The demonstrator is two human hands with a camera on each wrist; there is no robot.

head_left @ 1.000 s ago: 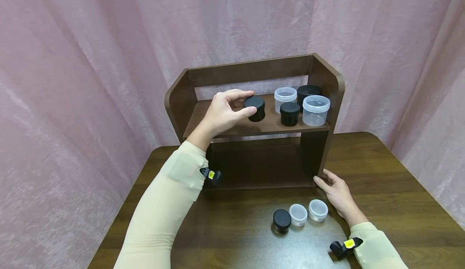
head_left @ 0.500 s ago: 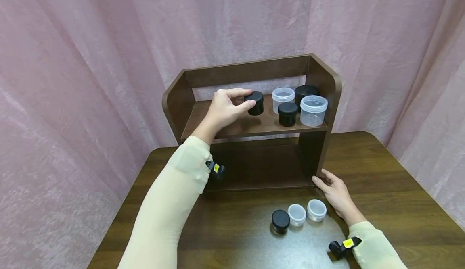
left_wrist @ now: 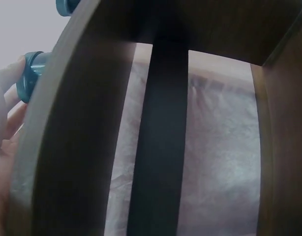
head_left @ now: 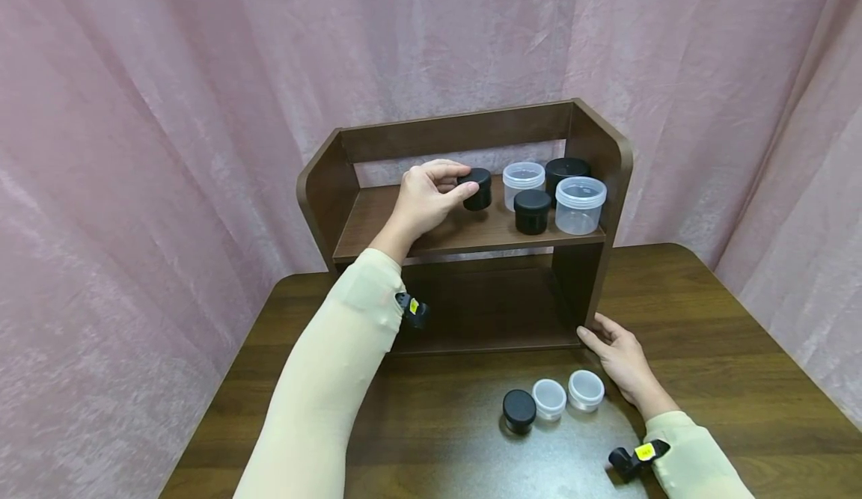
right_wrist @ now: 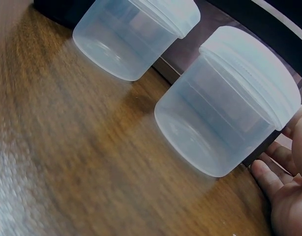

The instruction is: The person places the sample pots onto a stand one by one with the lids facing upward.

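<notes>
My left hand [head_left: 431,196] pinches a small black lidded jar [head_left: 478,191] between thumb and fingers, upright at the upper shelf board [head_left: 377,218]. In the left wrist view, the same jar [left_wrist: 30,76] shows past the shelf's dark edge, the hand [left_wrist: 2,132] partly cut off. My right hand [head_left: 625,360] touches the lower front corner of the wooden shelf unit's right side panel [head_left: 592,282], its fingers fairly straight. Right of the held jar stand clear jars [head_left: 581,206] and black jars [head_left: 532,212].
On the table [head_left: 417,432] before the shelf stand a small black jar [head_left: 519,411] and two small clear jars, one [head_left: 549,399] beside it and one [head_left: 586,390] near my right hand. A pink curtain [head_left: 431,43] hangs behind.
My left hand has carried the black jar farther back over the upper shelf and slightly right, toward the other jars. The right hand stays at the shelf's corner.
</notes>
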